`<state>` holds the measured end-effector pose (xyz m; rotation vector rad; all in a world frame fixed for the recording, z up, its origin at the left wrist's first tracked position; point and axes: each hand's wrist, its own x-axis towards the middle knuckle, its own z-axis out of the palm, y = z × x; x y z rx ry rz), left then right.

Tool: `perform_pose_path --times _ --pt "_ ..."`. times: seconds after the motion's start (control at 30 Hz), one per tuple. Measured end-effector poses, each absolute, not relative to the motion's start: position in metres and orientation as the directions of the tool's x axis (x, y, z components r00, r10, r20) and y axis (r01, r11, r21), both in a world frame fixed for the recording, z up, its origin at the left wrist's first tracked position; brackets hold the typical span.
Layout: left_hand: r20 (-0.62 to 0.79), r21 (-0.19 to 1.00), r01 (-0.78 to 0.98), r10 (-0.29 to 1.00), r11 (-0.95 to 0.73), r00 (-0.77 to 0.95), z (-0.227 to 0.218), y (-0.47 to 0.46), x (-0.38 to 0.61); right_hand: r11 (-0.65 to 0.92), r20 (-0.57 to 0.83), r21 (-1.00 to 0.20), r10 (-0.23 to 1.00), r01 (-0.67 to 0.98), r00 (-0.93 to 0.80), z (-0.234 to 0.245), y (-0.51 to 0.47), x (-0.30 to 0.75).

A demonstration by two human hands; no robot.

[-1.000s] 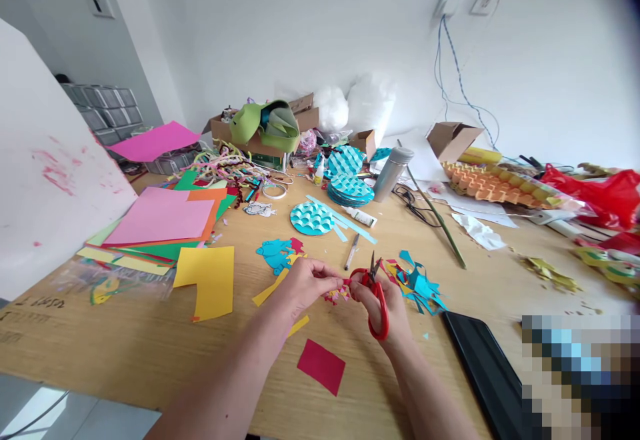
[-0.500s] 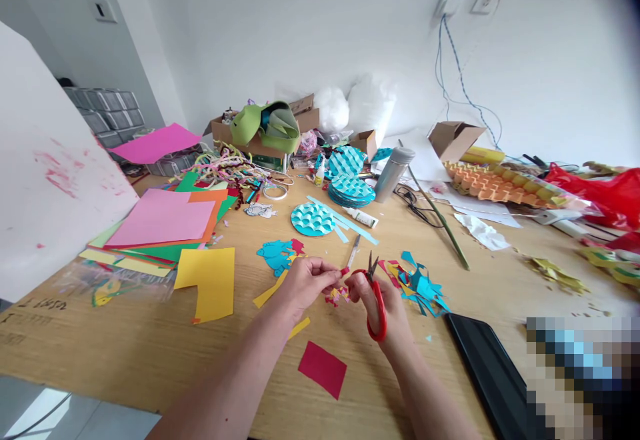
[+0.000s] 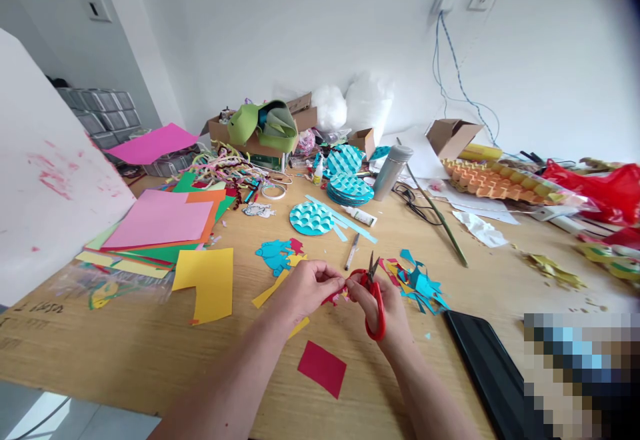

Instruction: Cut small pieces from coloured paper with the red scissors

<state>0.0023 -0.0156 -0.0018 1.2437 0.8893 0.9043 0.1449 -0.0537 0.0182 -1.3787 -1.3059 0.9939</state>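
My right hand (image 3: 384, 307) grips red-handled scissors (image 3: 374, 299), blades pointing up and away. My left hand (image 3: 305, 287) pinches a small red paper piece (image 3: 336, 295) held against the scissors just above the wooden table (image 3: 125, 347). Tiny red and yellow snippets lie under the hands. A dark red paper square (image 3: 323, 367) lies in front of my arms. A blue paper cut-out (image 3: 276, 254) and a pile of blue, yellow and red scraps (image 3: 417, 283) flank the hands.
Yellow paper (image 3: 207, 280) and a stack of coloured sheets (image 3: 160, 223) lie at the left, beside a white board (image 3: 45, 173). Blue wave discs (image 3: 313, 217), a glue tube (image 3: 360, 215), a pen (image 3: 351, 252), a metal bottle (image 3: 391, 172) and boxes crowd the back. A black tablet (image 3: 487, 370) lies at the right.
My hands have stayed in place over the table; the left fingers have shifted the small red piece closer against the scissors. The view has tilted slightly.
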Motion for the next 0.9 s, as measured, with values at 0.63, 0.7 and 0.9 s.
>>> perform_pose_path --times 0.63,0.7,0.9 --pt "-0.148 0.943 -0.265 0.967 0.201 0.206 0.022 -0.017 0.002 0.055 0.062 -0.954 0.998 0.294 0.016 0.018 -0.058 0.143" --pt "-0.151 0.912 -0.349 0.967 0.217 0.206 0.025 -0.018 0.003 0.024 0.012 -0.966 0.999 0.256 -0.05 0.013 -0.059 0.141" --pt "-0.13 0.899 -0.388 0.969 0.206 0.212 0.019 -0.019 0.007 -0.111 -0.143 -0.966 0.982 0.236 -0.125 0.006 -0.061 0.134"
